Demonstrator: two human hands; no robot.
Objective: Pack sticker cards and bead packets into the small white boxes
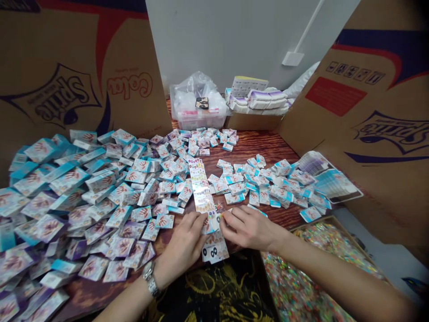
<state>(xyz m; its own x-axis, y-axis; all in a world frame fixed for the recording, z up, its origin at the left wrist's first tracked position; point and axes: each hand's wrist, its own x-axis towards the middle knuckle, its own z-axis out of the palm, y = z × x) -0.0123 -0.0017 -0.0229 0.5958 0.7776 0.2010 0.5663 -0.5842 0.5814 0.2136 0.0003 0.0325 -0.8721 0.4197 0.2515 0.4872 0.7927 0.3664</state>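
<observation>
Your left hand (191, 233) and right hand (246, 226): fingers closed on small carton (209, 227), near end of sticker strip (202, 190) | judged part-way | done, apparently: closed boxes (69, 176) heaped left of strip, more right | left, apparently: that carton, flat cartons (318, 169) and colourful packets (298, 286) right of strip.

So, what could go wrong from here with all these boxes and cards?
The left hand is close to the heaped boxes, so it might knock some askew. The printed cards lie at the near edge of the table and could slip off. Colourful packets sit below the right forearm; a dropped piece might get lost among them.
</observation>
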